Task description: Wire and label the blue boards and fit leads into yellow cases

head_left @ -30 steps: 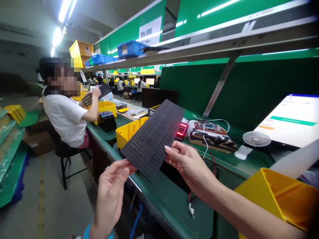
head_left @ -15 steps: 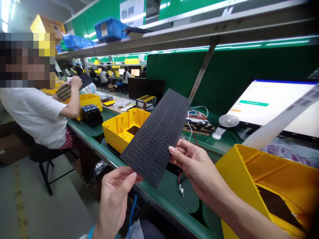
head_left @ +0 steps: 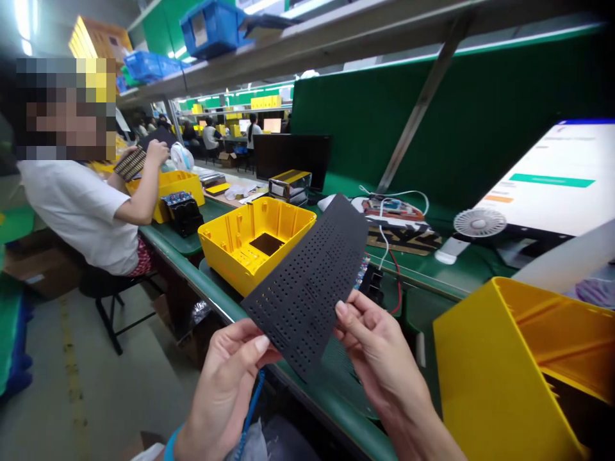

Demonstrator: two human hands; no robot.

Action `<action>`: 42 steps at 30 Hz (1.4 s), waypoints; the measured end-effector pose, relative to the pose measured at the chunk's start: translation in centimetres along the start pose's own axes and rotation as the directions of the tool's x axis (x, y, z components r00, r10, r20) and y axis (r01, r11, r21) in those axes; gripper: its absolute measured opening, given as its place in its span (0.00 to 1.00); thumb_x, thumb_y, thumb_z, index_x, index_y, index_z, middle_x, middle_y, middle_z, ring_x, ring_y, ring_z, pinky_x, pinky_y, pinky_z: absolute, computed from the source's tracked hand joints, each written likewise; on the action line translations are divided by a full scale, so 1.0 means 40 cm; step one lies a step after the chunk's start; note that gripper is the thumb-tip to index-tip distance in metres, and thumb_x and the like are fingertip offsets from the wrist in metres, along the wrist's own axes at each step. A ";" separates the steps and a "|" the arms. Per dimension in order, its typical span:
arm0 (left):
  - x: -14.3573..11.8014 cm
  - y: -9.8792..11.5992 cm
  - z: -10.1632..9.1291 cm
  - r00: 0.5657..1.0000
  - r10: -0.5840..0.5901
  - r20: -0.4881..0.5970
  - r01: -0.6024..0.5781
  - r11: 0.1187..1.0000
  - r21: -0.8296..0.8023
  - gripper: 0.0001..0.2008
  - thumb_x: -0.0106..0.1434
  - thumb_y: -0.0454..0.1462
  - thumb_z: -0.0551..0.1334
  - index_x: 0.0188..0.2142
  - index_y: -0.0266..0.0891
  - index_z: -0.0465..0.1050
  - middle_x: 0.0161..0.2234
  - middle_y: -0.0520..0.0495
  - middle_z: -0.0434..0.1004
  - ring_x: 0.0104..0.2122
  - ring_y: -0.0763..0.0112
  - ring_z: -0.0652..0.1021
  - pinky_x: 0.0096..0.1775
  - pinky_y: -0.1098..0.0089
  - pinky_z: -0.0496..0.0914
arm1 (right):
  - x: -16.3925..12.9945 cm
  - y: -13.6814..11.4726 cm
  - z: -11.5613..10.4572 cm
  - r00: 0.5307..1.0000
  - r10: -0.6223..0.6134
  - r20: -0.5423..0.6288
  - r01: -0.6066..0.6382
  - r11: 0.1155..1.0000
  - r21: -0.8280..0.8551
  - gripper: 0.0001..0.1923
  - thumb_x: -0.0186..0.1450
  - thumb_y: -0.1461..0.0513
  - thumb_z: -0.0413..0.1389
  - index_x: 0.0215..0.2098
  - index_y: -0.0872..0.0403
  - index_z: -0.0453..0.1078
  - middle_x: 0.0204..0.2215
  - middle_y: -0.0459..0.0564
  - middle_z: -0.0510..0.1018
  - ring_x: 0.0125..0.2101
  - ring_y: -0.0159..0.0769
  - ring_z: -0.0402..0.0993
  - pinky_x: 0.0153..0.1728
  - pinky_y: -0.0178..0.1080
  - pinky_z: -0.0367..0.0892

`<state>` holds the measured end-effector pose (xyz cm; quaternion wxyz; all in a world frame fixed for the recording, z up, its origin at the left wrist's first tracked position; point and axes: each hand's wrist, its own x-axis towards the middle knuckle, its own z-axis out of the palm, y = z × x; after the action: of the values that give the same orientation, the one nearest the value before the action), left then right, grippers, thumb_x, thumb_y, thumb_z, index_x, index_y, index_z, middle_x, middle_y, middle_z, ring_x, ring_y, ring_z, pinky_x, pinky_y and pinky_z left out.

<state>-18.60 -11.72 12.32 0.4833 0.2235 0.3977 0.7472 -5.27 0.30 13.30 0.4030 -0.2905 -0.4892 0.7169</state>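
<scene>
pinching the black perforated sheet [head_left: 310, 282] between both hands [head_left: 230, 378] [head_left: 379, 352], now lowered nearer the yellow housing [head_left: 254, 240], suggesting fitting soon.

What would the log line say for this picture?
left hand: pinches near end of black perforated sheet | right hand: pinches same sheet | sheet: held up over green bench edge | nearby: open yellow housing
</scene>
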 end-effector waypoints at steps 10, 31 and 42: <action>0.014 -0.024 0.041 0.971 0.234 -0.049 -0.211 0.936 0.281 0.05 0.57 0.40 0.66 0.29 0.42 0.74 0.26 0.50 0.71 0.28 0.71 0.72 0.33 0.72 0.69 | -0.025 -0.011 -0.072 0.955 -0.296 -0.022 0.168 0.602 -0.781 0.20 0.60 0.48 0.58 0.22 0.52 0.62 0.14 0.44 0.70 0.15 0.31 0.64 0.19 0.34 0.59; -0.020 -0.040 0.058 0.844 0.497 0.203 -0.515 0.642 0.568 0.05 0.62 0.31 0.61 0.35 0.42 0.74 0.42 0.50 0.75 0.42 0.73 0.77 0.42 0.80 0.72 | -0.128 -0.060 0.032 0.497 -0.727 0.474 0.680 -0.014 -0.734 0.06 0.60 0.69 0.59 0.37 0.58 0.73 0.32 0.50 0.80 0.30 0.33 0.77 0.32 0.33 0.71; -0.025 -0.105 0.113 0.476 0.730 0.490 -0.808 0.144 0.571 0.18 0.54 0.21 0.63 0.44 0.35 0.75 0.47 0.43 0.77 0.44 0.64 0.79 0.45 0.71 0.76 | -0.175 -0.067 0.005 0.668 -0.724 0.172 0.518 0.286 -0.806 0.06 0.59 0.67 0.59 0.35 0.50 0.71 0.27 0.41 0.78 0.24 0.26 0.75 0.30 0.26 0.71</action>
<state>-12.65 -10.02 11.61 -0.0889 0.6051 0.4700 0.6365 -1.09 -5.30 16.04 0.5251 -0.3029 -0.7796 0.1571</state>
